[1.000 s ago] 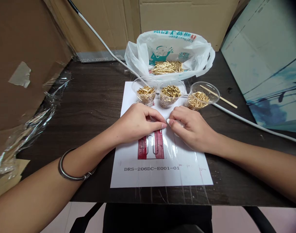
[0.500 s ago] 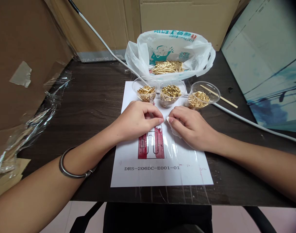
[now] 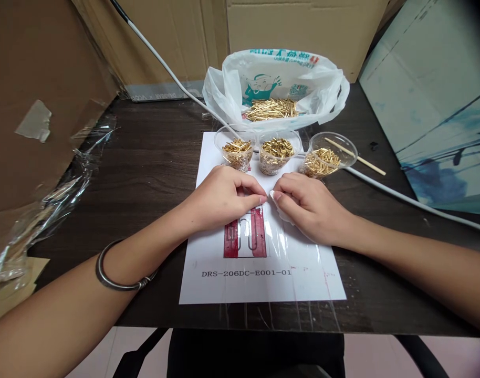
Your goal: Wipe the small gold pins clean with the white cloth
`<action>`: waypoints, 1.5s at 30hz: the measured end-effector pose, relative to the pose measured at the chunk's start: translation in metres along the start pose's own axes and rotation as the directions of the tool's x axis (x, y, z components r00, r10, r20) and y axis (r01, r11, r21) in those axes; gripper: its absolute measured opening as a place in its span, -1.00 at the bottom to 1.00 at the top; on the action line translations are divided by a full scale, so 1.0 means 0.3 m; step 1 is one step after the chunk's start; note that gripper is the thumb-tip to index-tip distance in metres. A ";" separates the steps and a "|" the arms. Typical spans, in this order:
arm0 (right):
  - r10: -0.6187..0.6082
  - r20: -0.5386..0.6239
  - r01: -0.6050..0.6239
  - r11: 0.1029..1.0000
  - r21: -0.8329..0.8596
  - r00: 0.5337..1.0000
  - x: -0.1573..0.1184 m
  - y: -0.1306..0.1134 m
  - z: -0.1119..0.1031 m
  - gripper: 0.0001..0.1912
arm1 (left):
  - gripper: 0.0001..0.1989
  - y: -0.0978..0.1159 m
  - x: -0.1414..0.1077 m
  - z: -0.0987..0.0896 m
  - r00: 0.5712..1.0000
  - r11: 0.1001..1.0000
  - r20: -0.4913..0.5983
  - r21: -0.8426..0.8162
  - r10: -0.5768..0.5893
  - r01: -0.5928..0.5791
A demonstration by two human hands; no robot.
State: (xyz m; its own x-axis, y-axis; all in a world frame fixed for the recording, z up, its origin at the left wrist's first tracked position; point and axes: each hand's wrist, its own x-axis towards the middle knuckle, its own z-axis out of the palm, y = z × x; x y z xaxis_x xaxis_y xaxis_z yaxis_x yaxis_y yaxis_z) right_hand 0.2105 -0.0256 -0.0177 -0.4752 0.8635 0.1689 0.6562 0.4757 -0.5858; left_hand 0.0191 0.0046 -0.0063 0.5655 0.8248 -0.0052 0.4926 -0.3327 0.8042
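Note:
Above the printed paper sheet (image 3: 224, 286), my left hand (image 3: 228, 197) is closed in a pinch, thumb against forefinger; anything between the tips is too small to make out. My right hand (image 3: 311, 207) is closed around a crumpled white tissue (image 3: 282, 211), part of which shows under the thumb. The fingertips of both hands nearly meet. Below my left hand, a red-and-white printed picture (image 3: 258, 233) is partly covered by it. Just beyond the hands stand three clear plastic cups, left (image 3: 237, 149), middle (image 3: 277, 152) and right (image 3: 322, 157), holding small gold-coloured metal pins.
A white plastic bag (image 3: 330, 94) at the back holds a heap of longer gold pins (image 3: 271, 109). A wooden stick (image 3: 362, 160) leans out of the right cup. A white cable (image 3: 413, 200) runs behind the cups. Cardboard (image 3: 177, 47) walls the back and left.
My left hand has shifted slightly right and down, its fingertips closer to my right hand. My right hand and the cups look unmoved.

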 end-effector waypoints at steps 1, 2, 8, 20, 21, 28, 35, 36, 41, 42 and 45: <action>0.000 0.001 0.000 1.000 0.000 1.000 0.000 0.000 0.000 -0.76 | -0.88 0.000 0.000 0.001 1.000 1.000 -0.003 0.003 -0.002 0.002; 0.001 0.001 -0.001 1.000 0.000 1.000 0.001 0.001 0.000 -0.76 | -0.88 -0.001 0.000 0.002 1.000 1.000 -0.007 0.004 -0.003 0.003; -0.003 -0.001 0.003 1.000 0.001 1.000 0.000 0.004 0.002 -0.76 | -0.86 -0.002 0.000 0.004 1.000 1.000 -0.017 0.008 -0.003 0.003; -0.013 0.002 0.013 1.000 -0.002 1.000 0.002 0.001 0.000 -0.78 | -0.87 -0.001 0.002 -0.005 1.000 0.997 0.021 0.079 0.019 -0.021; -0.012 0.003 0.012 1.000 -0.004 1.000 0.001 0.001 0.000 -0.77 | -0.87 -0.001 0.001 -0.007 0.999 0.996 0.026 0.081 0.024 -0.026; -0.012 0.016 0.012 1.000 -0.029 1.000 -0.001 -0.002 0.003 -0.77 | -0.87 -0.008 0.005 -0.014 0.997 0.996 0.047 0.070 0.060 -0.063; -0.034 0.053 0.036 0.998 -0.041 0.998 0.008 0.001 0.003 -0.74 | -0.87 0.001 0.004 -0.012 0.997 0.993 0.054 0.104 0.057 -0.062; -0.035 0.054 0.037 0.999 -0.033 0.998 0.007 0.002 0.002 -0.74 | -0.88 0.003 0.003 -0.013 0.996 0.992 0.055 0.109 0.065 -0.071; -0.023 0.052 0.023 1.000 -0.005 0.998 0.008 0.003 -0.002 -0.74 | -0.87 0.011 -0.001 -0.016 0.996 0.991 0.068 0.119 0.056 -0.064; -0.020 0.054 0.020 1.000 -0.002 0.998 0.009 0.002 -0.003 -0.74 | -0.87 0.012 -0.002 -0.017 0.996 0.991 0.067 0.120 0.053 -0.061; -0.018 0.062 0.019 1.000 -0.014 0.998 0.011 0.001 -0.002 -0.73 | -0.86 0.012 -0.002 -0.015 0.997 0.991 0.063 0.123 0.046 -0.053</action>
State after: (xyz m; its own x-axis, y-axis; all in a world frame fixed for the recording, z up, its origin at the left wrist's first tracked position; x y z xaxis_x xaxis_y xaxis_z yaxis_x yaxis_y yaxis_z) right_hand 0.2094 -0.0224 -0.0168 -0.5225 0.8426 0.1305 0.6548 0.4945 -0.5716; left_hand 0.0174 0.0050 -0.0008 0.6281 0.7781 -0.0058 0.5393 -0.4299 0.7241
